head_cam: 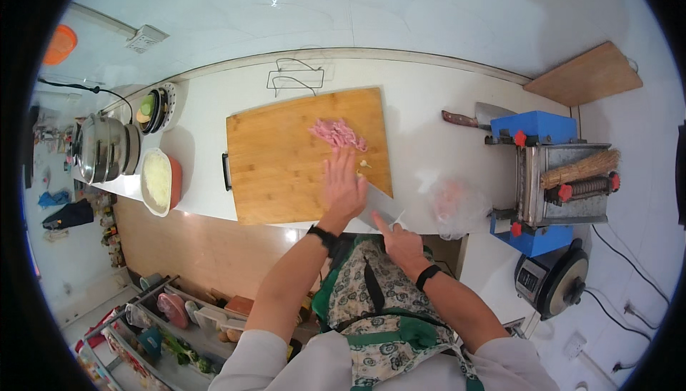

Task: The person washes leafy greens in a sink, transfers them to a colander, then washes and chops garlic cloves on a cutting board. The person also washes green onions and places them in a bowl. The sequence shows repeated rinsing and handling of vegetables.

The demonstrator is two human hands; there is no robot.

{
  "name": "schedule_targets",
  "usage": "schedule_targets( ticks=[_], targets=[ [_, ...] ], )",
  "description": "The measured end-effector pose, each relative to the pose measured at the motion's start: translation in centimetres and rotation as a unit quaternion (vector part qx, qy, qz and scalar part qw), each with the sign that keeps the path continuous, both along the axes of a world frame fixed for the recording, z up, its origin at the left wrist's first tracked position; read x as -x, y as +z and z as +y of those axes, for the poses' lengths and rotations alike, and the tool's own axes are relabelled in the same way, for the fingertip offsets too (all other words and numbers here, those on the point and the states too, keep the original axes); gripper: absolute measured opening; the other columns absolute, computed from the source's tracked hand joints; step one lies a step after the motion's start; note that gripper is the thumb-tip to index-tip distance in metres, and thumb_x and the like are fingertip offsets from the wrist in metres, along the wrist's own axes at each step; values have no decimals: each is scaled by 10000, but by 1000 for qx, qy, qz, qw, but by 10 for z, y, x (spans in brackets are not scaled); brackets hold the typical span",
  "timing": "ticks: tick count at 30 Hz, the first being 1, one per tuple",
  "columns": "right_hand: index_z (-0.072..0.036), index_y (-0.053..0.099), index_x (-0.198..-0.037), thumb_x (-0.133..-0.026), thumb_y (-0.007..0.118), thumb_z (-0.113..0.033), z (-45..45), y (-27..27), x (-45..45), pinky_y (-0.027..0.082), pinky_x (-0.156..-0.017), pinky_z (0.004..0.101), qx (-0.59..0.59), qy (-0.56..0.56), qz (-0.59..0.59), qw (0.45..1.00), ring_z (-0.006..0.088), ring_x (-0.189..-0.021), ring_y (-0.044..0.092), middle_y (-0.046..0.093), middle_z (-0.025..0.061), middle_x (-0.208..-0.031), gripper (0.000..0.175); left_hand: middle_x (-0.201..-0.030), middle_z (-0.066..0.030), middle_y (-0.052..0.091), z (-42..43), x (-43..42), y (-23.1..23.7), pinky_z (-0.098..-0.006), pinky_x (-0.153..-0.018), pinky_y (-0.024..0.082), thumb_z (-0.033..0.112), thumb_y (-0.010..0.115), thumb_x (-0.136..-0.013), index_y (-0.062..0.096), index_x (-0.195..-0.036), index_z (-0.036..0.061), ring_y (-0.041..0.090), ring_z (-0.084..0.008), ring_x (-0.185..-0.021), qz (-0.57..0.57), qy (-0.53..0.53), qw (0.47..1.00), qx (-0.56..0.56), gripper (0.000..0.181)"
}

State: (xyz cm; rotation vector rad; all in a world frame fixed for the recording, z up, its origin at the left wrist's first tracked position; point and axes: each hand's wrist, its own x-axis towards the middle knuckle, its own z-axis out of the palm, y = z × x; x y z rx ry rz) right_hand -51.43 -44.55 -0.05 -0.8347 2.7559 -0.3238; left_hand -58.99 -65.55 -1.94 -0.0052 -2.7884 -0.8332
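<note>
A wooden cutting board [278, 160] with a black handle lies on the white counter. Pale pink strips of raw meat [337, 132] are heaped on its right half, and a small whitish piece [365, 163] lies below them. My right hand [403, 242] holds a cleaver [381, 205] at the board's lower right, its index finger stretched along the blade. My left hand [344, 184] is flat, fingers together and pointing at the meat, beside the blade's left end. Its fingertips come close to the heap; whether they touch it cannot be told.
At right are a clear plastic bag [455, 206], another cleaver [461, 118], a pasta machine [568, 184] with a straw brush [581, 168], and an electric cooker [552, 281]. Left stand a bowl of pale shreds [176, 182] and a steamer [102, 147]. A wire rack [296, 79] is behind the board.
</note>
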Motion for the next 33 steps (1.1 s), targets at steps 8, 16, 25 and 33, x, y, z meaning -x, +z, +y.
schedule_targets(
  ticks=[8,16,25,33],
  targets=[
    [-267,293,-1587,-872,584,-89,-2,-22,1,491,-436,394,-53,-42,-8,998,269,-478,578,582,94,-700,793,-1626,-122,266,27,46,-16,-559,-1208,131,328,520,-928,308,-1544,33,185,-317,-1520,-122,-73,984,105,715],
    [-278,344,-1562,-874,560,-78,-5,-34,-3,521,-498,438,23,-80,-62,995,320,-568,624,613,127,-754,749,-1624,-102,283,26,50,-18,-611,-1180,141,323,528,-858,346,-1532,45,188,-380,-1507,-112,-135,972,159,752],
    [-256,327,-1570,-875,566,-93,-5,-30,3,526,-493,422,41,-63,-144,987,304,-540,622,623,140,-746,752,-1558,-114,380,25,53,-22,-604,-1186,138,312,529,-848,447,-1474,45,224,-423,-1478,-88,-144,978,124,686],
    [-285,307,-1580,-855,572,-75,-7,-25,3,501,-460,444,33,-72,-107,991,319,-508,605,592,135,-672,800,-1526,-134,396,26,47,-21,-611,-1186,138,309,522,-866,437,-1470,32,231,-423,-1463,-114,-143,975,126,669]
  ],
)
